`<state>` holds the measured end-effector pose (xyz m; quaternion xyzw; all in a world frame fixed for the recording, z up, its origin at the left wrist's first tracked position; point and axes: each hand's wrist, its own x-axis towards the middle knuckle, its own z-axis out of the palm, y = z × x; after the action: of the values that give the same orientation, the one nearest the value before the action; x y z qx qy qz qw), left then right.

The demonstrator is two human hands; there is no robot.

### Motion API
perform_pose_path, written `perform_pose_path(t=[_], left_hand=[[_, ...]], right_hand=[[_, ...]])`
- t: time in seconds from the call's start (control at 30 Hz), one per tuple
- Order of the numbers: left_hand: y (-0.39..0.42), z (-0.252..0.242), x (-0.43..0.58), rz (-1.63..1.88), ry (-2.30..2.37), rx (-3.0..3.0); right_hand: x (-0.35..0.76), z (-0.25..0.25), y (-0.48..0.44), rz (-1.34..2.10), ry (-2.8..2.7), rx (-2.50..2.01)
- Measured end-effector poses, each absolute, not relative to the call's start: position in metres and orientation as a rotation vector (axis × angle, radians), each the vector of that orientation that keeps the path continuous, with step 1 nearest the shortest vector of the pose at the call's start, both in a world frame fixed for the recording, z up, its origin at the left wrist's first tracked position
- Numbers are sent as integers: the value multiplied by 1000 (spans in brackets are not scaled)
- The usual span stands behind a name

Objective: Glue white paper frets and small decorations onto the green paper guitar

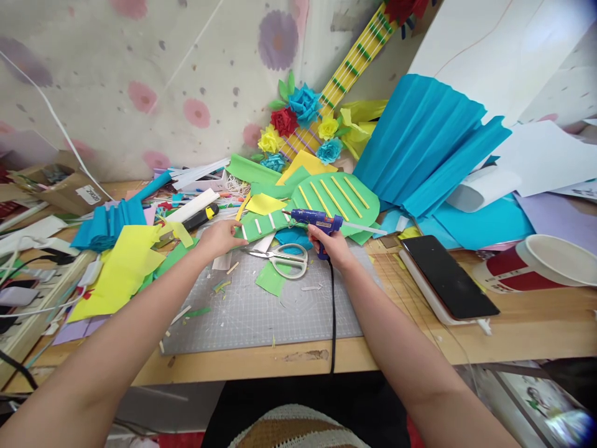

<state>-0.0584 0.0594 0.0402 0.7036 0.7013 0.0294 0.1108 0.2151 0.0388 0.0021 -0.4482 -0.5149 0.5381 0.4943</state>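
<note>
My right hand is closed round the handle of a blue glue gun, whose nozzle points left at a green paper guitar with yellow strips on its body and white strips along its neck. My left hand pinches the left end of that green neck and holds it on the grey cutting mat. The gun's black cord runs down over the table edge. White-handled scissors lie on the mat just below the neck.
A phone lies on a white pad to the right, next to a tipped red cup. Blue pleated paper, paper flowers and a yellow paper guitar stand behind. Yellow paper and scraps lie left.
</note>
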Motion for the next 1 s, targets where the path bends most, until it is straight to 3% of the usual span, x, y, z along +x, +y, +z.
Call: perform_pose_path(t=[0.4,0.67,1.0], left_hand=[[58,53,-54,-68,2049,2038],[63,64,-56,166,2132,1811],[75,47,-57,123,2132,1921]], right_hand=[[216,-5,42,1317,-1221,-1058],[215,1,39,1299,-1218,-1075],[214,0,40,1310,-1221,-1077]])
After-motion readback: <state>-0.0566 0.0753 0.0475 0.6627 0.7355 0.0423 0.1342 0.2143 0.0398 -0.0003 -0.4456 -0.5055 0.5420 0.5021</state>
